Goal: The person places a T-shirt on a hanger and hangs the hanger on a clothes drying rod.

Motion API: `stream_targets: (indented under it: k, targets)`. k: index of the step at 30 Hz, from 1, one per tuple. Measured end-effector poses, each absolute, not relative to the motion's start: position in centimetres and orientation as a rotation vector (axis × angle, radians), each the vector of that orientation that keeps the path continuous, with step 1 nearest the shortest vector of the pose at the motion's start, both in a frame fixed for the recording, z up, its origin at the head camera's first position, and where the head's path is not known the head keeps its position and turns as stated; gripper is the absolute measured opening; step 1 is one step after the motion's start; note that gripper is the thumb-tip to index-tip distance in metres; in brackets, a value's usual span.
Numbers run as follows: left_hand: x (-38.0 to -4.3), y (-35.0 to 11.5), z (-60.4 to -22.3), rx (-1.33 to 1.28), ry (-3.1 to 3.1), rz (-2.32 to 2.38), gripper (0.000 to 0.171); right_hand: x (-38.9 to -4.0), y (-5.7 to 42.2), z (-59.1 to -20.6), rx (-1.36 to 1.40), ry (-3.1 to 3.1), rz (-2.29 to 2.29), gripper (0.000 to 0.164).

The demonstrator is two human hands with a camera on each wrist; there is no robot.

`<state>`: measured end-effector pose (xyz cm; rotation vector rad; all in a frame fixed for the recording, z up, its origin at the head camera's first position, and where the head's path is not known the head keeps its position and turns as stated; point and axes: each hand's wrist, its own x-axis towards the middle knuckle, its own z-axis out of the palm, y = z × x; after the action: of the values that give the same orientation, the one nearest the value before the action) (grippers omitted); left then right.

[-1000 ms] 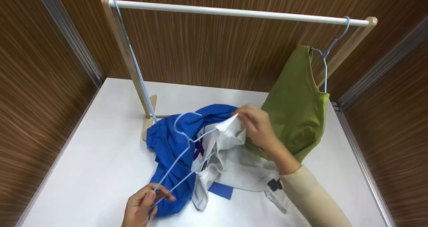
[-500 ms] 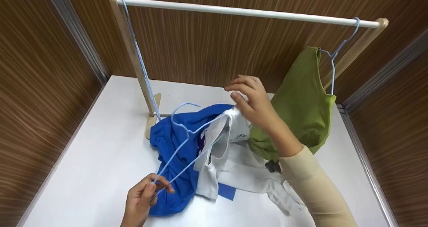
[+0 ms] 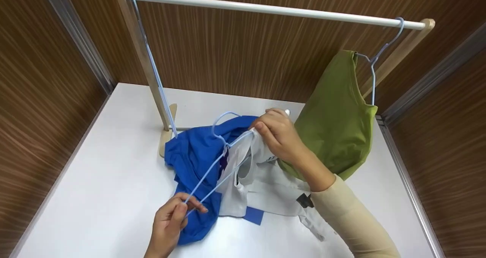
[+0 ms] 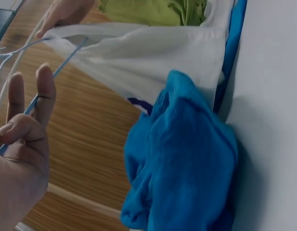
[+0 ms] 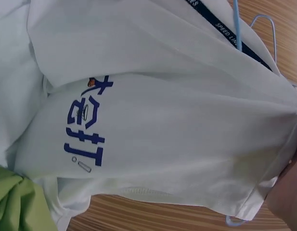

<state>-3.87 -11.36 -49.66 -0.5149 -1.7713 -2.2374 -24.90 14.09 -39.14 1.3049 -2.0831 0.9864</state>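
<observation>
We see the left hand [image 3: 172, 214] pinching the bare end of the hanger [image 3: 212, 168]; beyond, the right hand [image 3: 279, 134] grips the white shirt [image 3: 232, 203] over the far end, mid worktop [image 3: 95, 166]: half on, we'd say. The blue garment [image 3: 197, 147] lies unhung; by the back right corner, the green top [image 3: 334, 117] already hangs.

Tilted blue hanger [image 3: 226, 145], one end inside white printed shirt [image 5: 153, 130]

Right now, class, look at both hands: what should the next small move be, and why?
Probably draw the free side of the white shirt over the hanger end in the left hand: that end is bare, while the right hand holds the shirt at the opposite end.
</observation>
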Motion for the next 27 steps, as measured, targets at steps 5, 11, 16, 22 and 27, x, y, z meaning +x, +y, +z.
stream_targets:
  k: [5,11,16,22,27]
  targets:
    - [-3.9,-10.5,-49.8,-0.429,-1.849,-2.197,0.033,-24.1,13.6,-39.3,1.307,-2.108,0.970,0.032]
    - [-4.2,-9.6,-49.6,-0.409,-1.888,-2.169,0.034,-23.5,13.4,-39.5,1.326,-2.110,1.001,0.034]
    - [-4.4,-8.8,-48.4,-0.477,-1.867,-2.140,0.033,-23.1,13.1,-39.5,1.387,-2.102,0.985,0.039]
    - [-4.4,-7.8,-47.0,-0.463,-1.908,-2.078,0.033,-22.5,12.5,-39.3,1.454,-2.075,0.912,0.043]
    - [-4.5,-7.0,-47.4,-0.522,-1.883,-2.056,0.032,-22.4,12.2,-39.3,1.449,-2.043,0.887,0.039]
